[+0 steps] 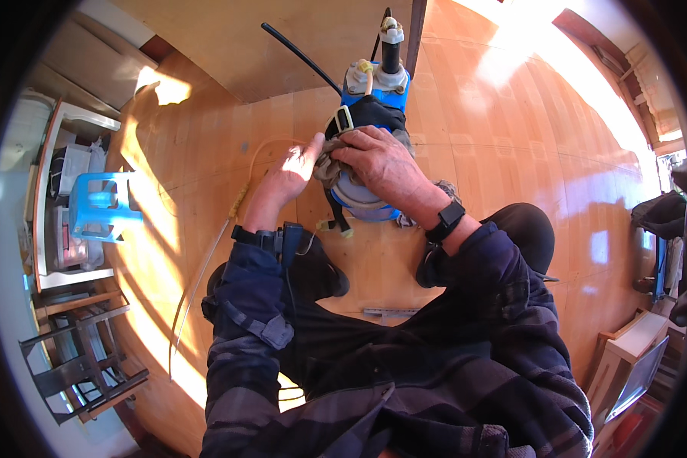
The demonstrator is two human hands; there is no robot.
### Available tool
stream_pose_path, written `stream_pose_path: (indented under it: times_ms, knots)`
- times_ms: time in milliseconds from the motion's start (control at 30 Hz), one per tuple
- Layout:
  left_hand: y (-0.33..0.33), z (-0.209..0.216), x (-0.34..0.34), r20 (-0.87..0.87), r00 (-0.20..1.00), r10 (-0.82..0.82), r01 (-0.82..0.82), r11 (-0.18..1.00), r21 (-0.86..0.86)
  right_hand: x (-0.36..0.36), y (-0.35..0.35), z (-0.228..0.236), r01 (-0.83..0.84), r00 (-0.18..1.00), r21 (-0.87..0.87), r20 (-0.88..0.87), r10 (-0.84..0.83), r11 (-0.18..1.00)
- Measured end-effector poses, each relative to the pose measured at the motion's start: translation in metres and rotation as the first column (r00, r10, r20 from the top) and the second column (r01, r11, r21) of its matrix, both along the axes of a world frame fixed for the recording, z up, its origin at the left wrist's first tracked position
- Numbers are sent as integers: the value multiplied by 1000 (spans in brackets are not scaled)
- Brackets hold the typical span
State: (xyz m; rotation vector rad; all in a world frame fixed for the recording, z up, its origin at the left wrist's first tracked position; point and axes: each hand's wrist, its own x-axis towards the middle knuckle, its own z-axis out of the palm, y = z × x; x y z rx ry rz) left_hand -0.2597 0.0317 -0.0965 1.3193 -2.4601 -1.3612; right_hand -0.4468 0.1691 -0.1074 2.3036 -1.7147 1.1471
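A blue tank with white fittings and a black upright tube stands on the floor in front of me. Around its upper body lies a black strap with a pale buckle. Bunched grey-brown cloth is pressed against the tank. My left hand pinches this cloth from the left side. My right hand lies across the cloth and tank, its curled fingers gripping the cloth just below the buckle. The thumb and fingertips of both hands are partly hidden in the folds.
A thin wand with a yellow grip and an orange hose lies to the left of the tank. A wooden panel stands beyond it. At the left are a light blue stool and a dark folding step; a white-topped cabinet stands right.
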Motion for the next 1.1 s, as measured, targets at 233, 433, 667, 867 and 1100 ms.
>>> stream_pose_path:
  times_ms: [233, 433, 667, 867, 1100]
  knots:
    - [4, -15, 16, 26, 997, -69, 69, 998, -1, -17, 12, 19, 366, 929, 332, -72, -363, 870]
    - [3, -12, 18, -13, 979, -205, 204, 979, -23, -2, 46, 39, 417, 909, 532, -269, -320, 737]
    - [-3, -17, 13, 30, 980, -194, 194, 981, 3, 45, 45, 22, 93, 957, 311, -290, 2, 946]
    - [-14, -13, 12, -37, 993, -112, 113, 993, 19, 22, 17, 2, 133, 990, 35, -58, -130, 991]
    - [-30, 4, -10, -209, 974, 84, -156, 920, -360, -7, 38, 14, 360, 931, 230, -34, -363, 904]
